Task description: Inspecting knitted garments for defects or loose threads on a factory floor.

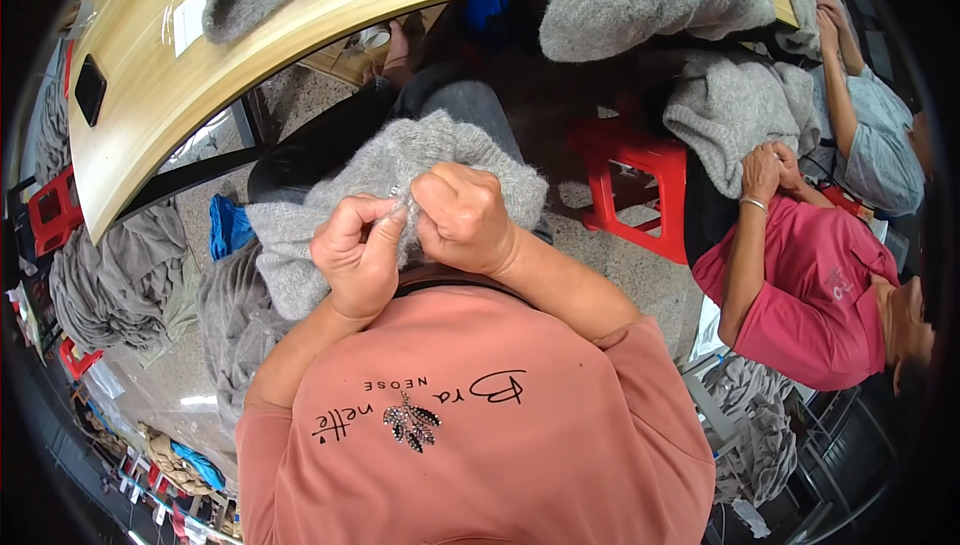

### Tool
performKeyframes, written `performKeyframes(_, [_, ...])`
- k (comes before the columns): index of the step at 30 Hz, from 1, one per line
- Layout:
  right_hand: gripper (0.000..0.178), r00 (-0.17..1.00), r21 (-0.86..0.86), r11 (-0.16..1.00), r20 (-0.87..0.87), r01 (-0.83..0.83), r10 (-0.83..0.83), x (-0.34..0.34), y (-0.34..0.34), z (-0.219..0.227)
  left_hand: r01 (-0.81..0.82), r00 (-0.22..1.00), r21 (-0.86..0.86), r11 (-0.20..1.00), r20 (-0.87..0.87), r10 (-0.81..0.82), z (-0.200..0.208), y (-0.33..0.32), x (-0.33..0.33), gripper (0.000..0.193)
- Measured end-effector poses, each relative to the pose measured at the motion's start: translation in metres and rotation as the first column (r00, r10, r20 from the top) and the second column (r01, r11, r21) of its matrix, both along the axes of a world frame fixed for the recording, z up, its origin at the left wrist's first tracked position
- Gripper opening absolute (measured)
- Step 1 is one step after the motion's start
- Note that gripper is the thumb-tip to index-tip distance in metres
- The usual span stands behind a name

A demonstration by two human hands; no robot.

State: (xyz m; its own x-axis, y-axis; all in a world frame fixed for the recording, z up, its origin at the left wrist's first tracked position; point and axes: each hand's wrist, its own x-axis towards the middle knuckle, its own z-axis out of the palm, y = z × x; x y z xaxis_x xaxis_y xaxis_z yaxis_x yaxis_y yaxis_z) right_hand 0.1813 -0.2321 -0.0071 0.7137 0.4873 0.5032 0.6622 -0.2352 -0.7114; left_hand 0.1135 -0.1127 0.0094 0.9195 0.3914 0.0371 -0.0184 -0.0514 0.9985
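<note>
A fluffy grey knitted garment (pixel 440 140) lies bunched across my lap. My left hand (pixel 357 250) pinches a bit of its knit between thumb and forefinger. Close beside it, my right hand (pixel 463 217) is closed with the fingers curled in, gripping the same garment. A small pulled-up ridge of knit shows between the two hands. Whether a needle or thread is in my fingers is too small to tell.
A curved wooden table (pixel 130 145) ahead bears a black phone (pixel 90 90), a white paper (pixel 189 20) and grey knits (pixel 640 0). A red stool (pixel 640 180) stands to my right, near a co-worker in a pink shirt (pixel 800 290). Grey knits (pixel 120 265) are heaped at left.
</note>
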Motion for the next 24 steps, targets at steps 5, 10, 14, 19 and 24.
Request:
performKeyframes(5, [0.017,0.999,0.017,1.000,-0.044,0.014,-0.013,-0.003,-0.007,0.006,0.068,0.981,0.508,0.859,0.121,-0.150,0.004,0.009,0.012,0.016])
performKeyframes(10, [0.023,0.989,-0.013,0.989,-0.043,-0.144,0.143,-0.002,-0.024,0.012,0.058,0.963,0.616,0.786,0.172,-0.206,-0.001,0.014,0.015,0.019])
performKeyframes(14, [0.016,0.996,-0.045,0.995,-0.014,0.085,-0.086,0.005,-0.048,0.006,0.118,0.958,0.730,0.673,0.096,-0.272,-0.007,0.033,0.012,0.012])
performKeyframes(19, [0.012,0.893,0.236,0.917,-0.398,0.321,-0.210,-0.004,-0.081,0.065,0.314,0.941,0.441,0.841,-0.028,-0.337,0.032,0.034,0.010,0.003])
performKeyframes(24, [0.023,0.902,-0.332,0.909,-0.260,0.251,-0.344,0.021,-0.105,0.077,0.509,0.857,0.160,0.846,-0.188,-0.480,0.047,0.008,0.033,0.007])
